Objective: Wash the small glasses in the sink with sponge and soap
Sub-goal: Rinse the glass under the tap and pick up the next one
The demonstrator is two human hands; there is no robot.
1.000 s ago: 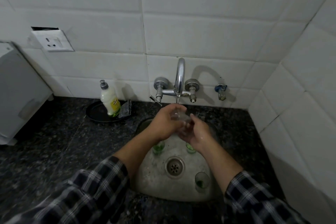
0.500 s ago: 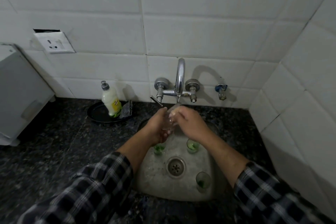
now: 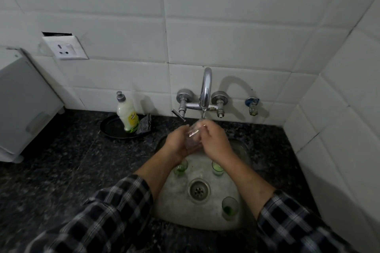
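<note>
I hold one small clear glass (image 3: 192, 137) between both hands just under the tap spout (image 3: 205, 92), above the steel sink (image 3: 174, 209). My left hand (image 3: 177, 144) grips it from the left; my right hand (image 3: 213, 139) curls over its right side and top. Three small glasses with green bottoms stand in the sink: one (image 3: 181, 167) by my left wrist, one (image 3: 217, 168) under my right wrist, one (image 3: 229, 208) at the front right of the drain (image 3: 198, 190). A soap bottle (image 3: 127, 114) and a dark sponge (image 3: 145, 124) sit on a black dish (image 3: 112, 128).
Dark granite counter (image 3: 61, 170) surrounds the sink. A grey appliance (image 3: 22, 104) stands at the far left under a wall socket (image 3: 64, 48). A small side valve (image 3: 252, 104) is on the tiled wall; another tiled wall closes the right side.
My right hand rose from below the glass to cover its right side and top. The glass moved up closer to the spout, and both hands stayed together around it.
</note>
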